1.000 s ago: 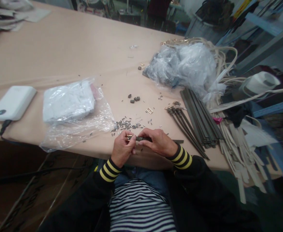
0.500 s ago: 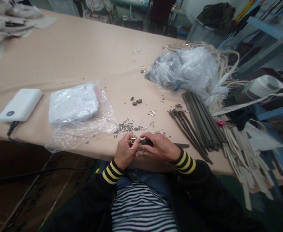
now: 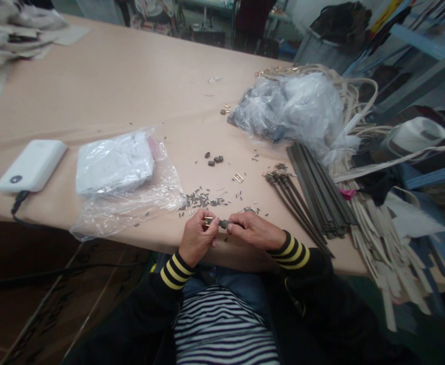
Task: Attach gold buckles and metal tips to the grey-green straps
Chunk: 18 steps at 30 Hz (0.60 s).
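Observation:
At the table's near edge, my left hand (image 3: pixel 196 237) pinches a gold-coloured buckle (image 3: pixel 208 221) and the end of a dark strap (image 3: pixel 223 223) fitted to it. Close on the right, my right hand (image 3: pixel 257 231) is closed on the same strap, thumb and fingertips pressed together. A dark band, looking like a strap loop, shows between the two hands; its detail is too small to make out. Just beyond my fingers lie many tiny dark metal pieces (image 3: pixel 200 197). A loose gold buckle (image 3: pixel 238 178) and several dark loops (image 3: pixel 215 160) rest farther back.
Dark straps (image 3: pixel 317 192), some with buckles, lie to the right beside pale strips (image 3: pixel 378 253). Clear plastic bags (image 3: pixel 294 104) sit behind them. On the left are a plastic-wrapped white packet (image 3: pixel 114 162) and a white power bank (image 3: pixel 32 165) with a cable.
My right hand's fingers have closed in on the strap beside the loop. The strap's tail, seen right of that hand before, no longer shows there. My left hand stays nearly still.

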Motion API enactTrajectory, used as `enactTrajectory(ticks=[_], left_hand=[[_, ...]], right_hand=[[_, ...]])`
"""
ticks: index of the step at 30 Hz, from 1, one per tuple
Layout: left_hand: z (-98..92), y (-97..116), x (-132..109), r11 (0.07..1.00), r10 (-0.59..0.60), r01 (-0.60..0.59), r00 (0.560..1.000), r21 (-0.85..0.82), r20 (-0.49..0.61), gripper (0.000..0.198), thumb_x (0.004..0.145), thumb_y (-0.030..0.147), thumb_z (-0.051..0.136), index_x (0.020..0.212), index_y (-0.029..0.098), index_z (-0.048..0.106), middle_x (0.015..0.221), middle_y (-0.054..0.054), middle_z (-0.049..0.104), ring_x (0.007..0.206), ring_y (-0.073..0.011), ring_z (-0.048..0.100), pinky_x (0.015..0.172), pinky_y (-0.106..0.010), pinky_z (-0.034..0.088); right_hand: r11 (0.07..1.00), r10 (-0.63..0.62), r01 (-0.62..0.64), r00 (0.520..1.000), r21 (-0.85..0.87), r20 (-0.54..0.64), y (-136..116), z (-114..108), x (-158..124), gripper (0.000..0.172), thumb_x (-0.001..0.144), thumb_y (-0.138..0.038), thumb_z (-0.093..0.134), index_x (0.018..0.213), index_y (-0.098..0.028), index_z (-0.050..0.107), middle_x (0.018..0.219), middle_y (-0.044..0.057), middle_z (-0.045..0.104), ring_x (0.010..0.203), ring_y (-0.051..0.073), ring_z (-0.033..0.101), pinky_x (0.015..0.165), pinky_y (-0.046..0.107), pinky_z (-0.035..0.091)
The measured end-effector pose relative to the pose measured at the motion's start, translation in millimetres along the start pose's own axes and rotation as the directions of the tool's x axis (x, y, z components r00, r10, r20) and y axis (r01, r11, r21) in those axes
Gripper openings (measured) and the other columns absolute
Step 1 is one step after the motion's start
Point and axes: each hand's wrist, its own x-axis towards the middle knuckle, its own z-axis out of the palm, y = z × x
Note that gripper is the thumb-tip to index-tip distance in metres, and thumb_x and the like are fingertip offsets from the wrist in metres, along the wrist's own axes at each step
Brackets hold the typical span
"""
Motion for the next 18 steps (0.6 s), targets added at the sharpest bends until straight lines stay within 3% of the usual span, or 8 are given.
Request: enactTrajectory(ticks=[7,13,18], left_hand=[[-2.8,1.3,1.7,0.999,0.002,-0.005,0.997,0.053,0.073,0.014,0.071,0.03,0.05,0.068,0.018,0.043,0.035,0.011,0.041,0.027,-0.0062,0.041,0.03,-0.015,0.03],[-5.3,-1.8,0.0,0.998,0.029,-0.035,0.992,0.044,0.126,0.013,0.07,0.029,0.05,0.069,0.019,0.042,0.038,0.011,0.042,0.028,-0.0063,0.041,0.03,-0.015,0.031],[-5.6,-4.0,0.7,0.998,0.038,-0.045,0.989,0.051,0.14,0.016,0.074,0.033,0.048,0.071,0.019,0.042,0.038,0.01,0.042,0.03,-0.007,0.042,0.033,-0.016,0.032]], right_hand=[[0.996,-0.016,0.017,1.0,0.082,-0.008,5.5,1.2,-1.4,0.026,0.079,-0.022,0.042,0.057,-0.012,0.054,0.045,-0.006,0.036,0.043,0.005,0.033,0.043,0.018,0.024],[0.95,0.049,-0.079,0.993,0.302,0.106,0.7,2.4,-2.0,0.028,0.081,-0.026,0.039,0.057,-0.014,0.047,0.046,-0.004,0.048,0.037,0.005,0.041,0.039,0.016,0.031],[0.95,0.073,-0.1,0.992,0.294,0.099,1.5,7.1,-0.2,0.026,0.08,-0.025,0.039,0.06,-0.014,0.05,0.05,-0.001,0.054,0.041,0.006,0.048,0.043,0.016,0.036]])
